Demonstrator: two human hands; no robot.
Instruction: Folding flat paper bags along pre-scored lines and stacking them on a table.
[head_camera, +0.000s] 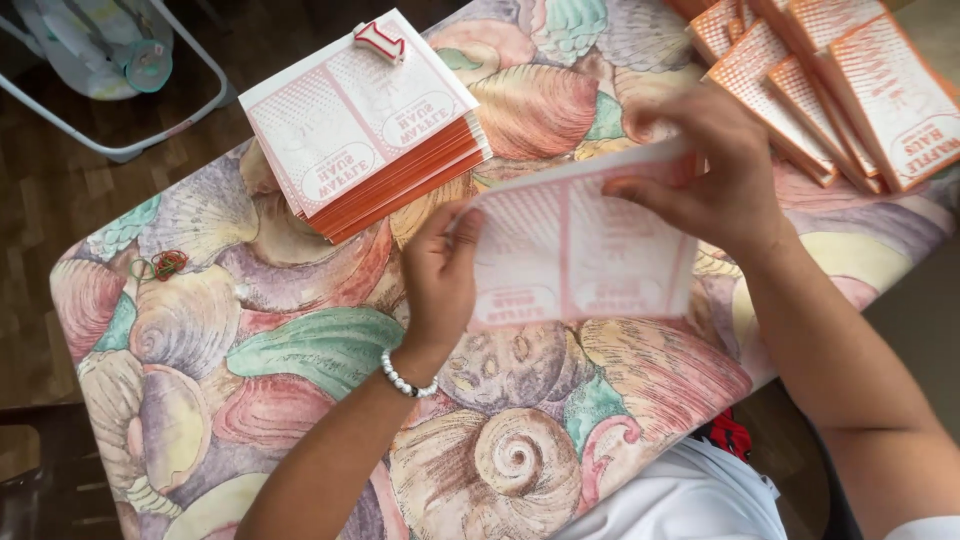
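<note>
Left hand (440, 275) and right hand (715, 170) pinch opposite edges of one flat printed sheet (575, 250) above the table (300, 360); a thick stack (365, 125) of flat sheets apparently awaits, while fewer folded pieces (850, 80) lie top right.

Two hands—left (440, 275), right (715, 165)—share one flat paper bag (575, 250). One neat stack of bags (365, 125), one loose pile (840, 85)—perhaps seven. One clip (380, 40), a few rubber bands (160, 265).
</note>
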